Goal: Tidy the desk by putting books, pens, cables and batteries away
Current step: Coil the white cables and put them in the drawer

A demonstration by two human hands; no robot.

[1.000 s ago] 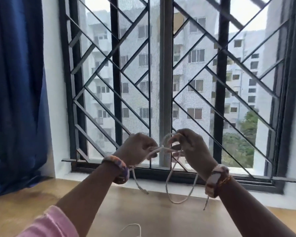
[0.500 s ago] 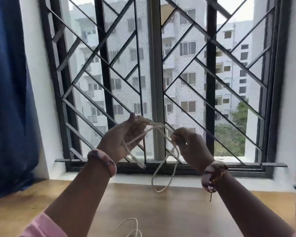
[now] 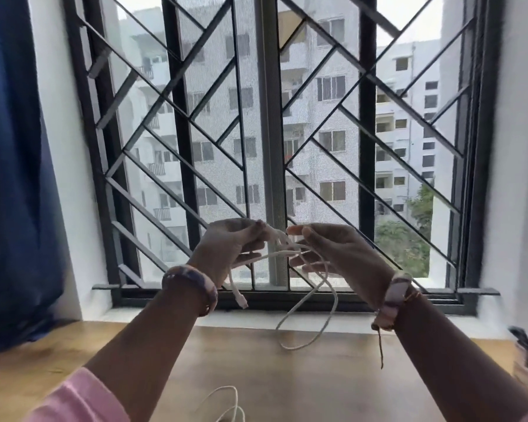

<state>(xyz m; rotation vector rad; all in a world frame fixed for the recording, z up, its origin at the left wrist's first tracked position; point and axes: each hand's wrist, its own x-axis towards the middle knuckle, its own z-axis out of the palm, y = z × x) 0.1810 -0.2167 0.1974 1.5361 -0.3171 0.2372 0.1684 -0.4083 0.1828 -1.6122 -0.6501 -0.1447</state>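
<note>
My left hand (image 3: 229,248) pinches the thin white cable (image 3: 305,336); my right hand (image 3: 333,254), fingers loosely spread, carries its strands, one loop dangling above the desk (image 3: 256,376)

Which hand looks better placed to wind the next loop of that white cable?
Probably the right hand: its fingers are spread open beside the hanging loop of the white cable, while the left hand is closed on the strands, anchoring them.

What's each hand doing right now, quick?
Left hand: closed, pinching the white cable.
Right hand: fingers loosely open, the cable looped across them.
</note>
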